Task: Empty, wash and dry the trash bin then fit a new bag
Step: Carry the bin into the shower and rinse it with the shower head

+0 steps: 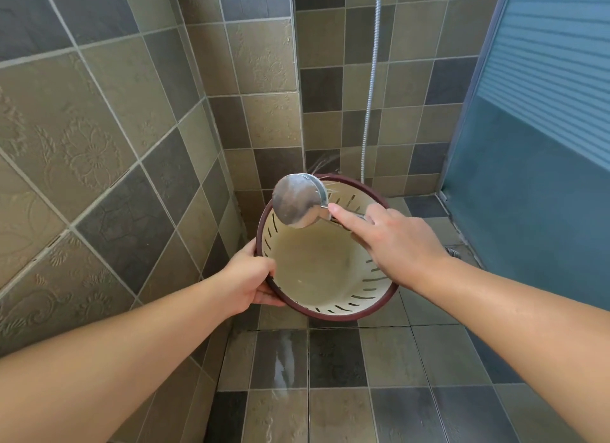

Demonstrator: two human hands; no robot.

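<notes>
The trash bin (317, 264) is cream plastic with slotted walls and a dark red rim, tilted with its mouth toward me, held above the tiled floor. My left hand (249, 277) grips its rim on the left side, thumb over the edge. My right hand (392, 241) holds the handle of a chrome shower head (298, 200), index finger stretched along the handle toward the head. The shower head hangs over the bin's far rim and thin jets of water spray out past it. The bin's inside looks empty and wet.
Tiled walls stand close on the left and behind. A metal shower hose (371, 89) hangs down the back wall. A frosted glass door (534, 152) closes the right side. The floor tiles (284, 363) below the bin are wet.
</notes>
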